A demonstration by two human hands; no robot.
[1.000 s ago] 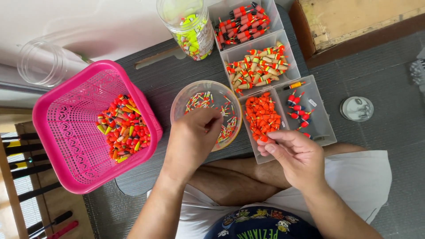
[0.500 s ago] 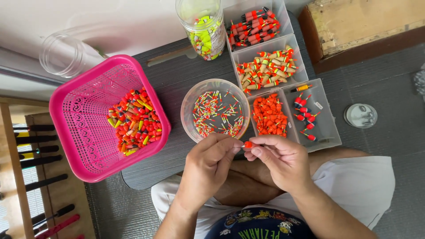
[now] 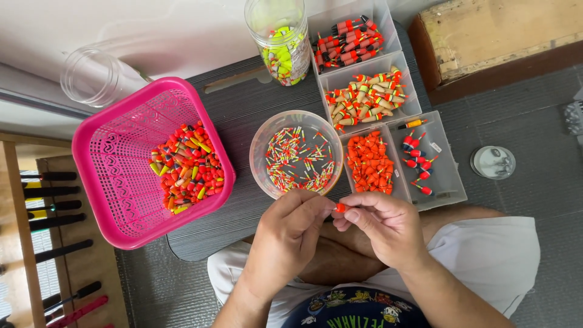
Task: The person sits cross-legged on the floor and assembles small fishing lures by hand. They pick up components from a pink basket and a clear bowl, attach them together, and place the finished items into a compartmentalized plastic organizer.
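- On the dark ribbed table top (image 3: 243,115), a pink plastic basket (image 3: 109,182) is being kept at the left; a heap of red, orange and yellow float bodies (image 3: 185,167) is lying in its right half.
- Right of the basket, a clear divided tray (image 3: 446,182) is being used for sorted parts: orange bodies in one compartment, red-tipped pieces in the next, striped floats behind.
- Between basket and tray, a round clear bowl (image 3: 258,152) is holding thin striped sticks (image 3: 297,161).
- Just in front of the bowl, above the lap, the left hand (image 3: 285,240) and right hand (image 3: 388,228) are being held together, fingertips meeting.
- A small orange float body (image 3: 340,208) is being pinched between them; the fingers of both hands are being pressed closed on it, thumb against forefinger.
- The piece is being judged very light, rigid and smooth, so it is likely to slip or flick away under uneven pressure.
- A fingertip pinch across its widest part is being judged the safest hold; any thin stem is probably fragile and is best left unloaded.
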